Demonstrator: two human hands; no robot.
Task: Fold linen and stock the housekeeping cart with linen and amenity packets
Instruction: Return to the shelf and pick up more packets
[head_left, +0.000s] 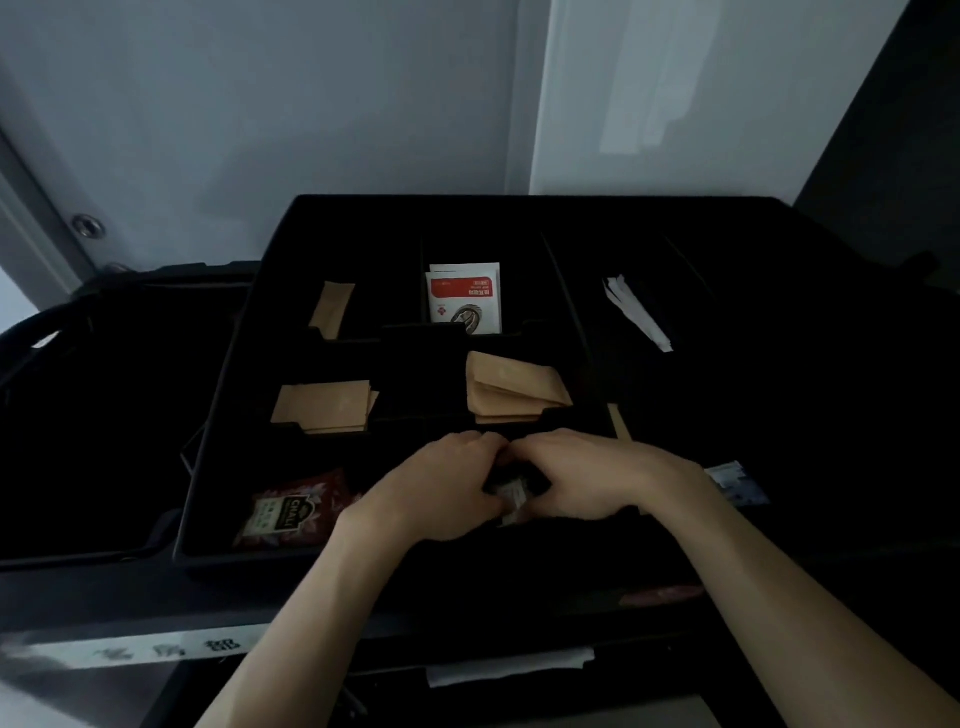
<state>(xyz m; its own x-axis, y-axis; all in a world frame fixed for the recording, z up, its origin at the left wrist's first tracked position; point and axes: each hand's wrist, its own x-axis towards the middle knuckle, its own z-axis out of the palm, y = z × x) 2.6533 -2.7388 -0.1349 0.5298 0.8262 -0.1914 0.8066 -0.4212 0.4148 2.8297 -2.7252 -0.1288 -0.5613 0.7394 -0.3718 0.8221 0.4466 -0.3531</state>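
Both hands, left hand and right hand, gripped small dark packets in the tray; squaring them upright would pack the near compartment best.

pale wall, round metal fitting on door frame

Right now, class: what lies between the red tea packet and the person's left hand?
Head view: only bare dark tray floor separates the red tea packet from the left hand.
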